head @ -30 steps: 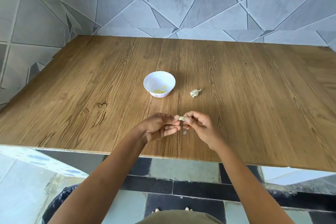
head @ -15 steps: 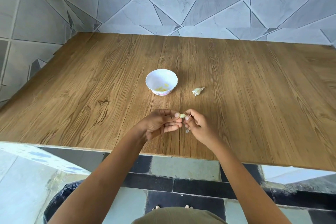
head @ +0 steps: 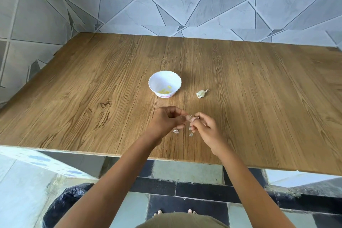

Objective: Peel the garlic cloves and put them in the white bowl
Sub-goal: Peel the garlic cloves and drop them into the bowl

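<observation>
Both hands meet low over the wooden table (head: pixel 92 98), near its front edge. My left hand (head: pixel 166 122) and my right hand (head: pixel 205 129) pinch one small garlic clove (head: pixel 189 117) between their fingertips; the clove is blurred and mostly hidden by the fingers. Bits of papery skin (head: pixel 190 134) lie on the table under the hands, another piece (head: pixel 175 131) by my left hand. The white bowl (head: pixel 164 83) stands beyond the hands with pale yellow peeled garlic inside. An unpeeled clump of garlic (head: pixel 201 93) lies to the right of the bowl.
Grey tiled walls close the table's far and left sides. A black bin bag (head: pixel 63 207) sits on the floor below the table's front edge, at my left. My toes (head: pixel 174 212) show on the dark floor tiles.
The hands stay together on the clove, and the fingers have worked at it. More skin pieces now lie on the table beneath them. The camera has tilted slightly.
</observation>
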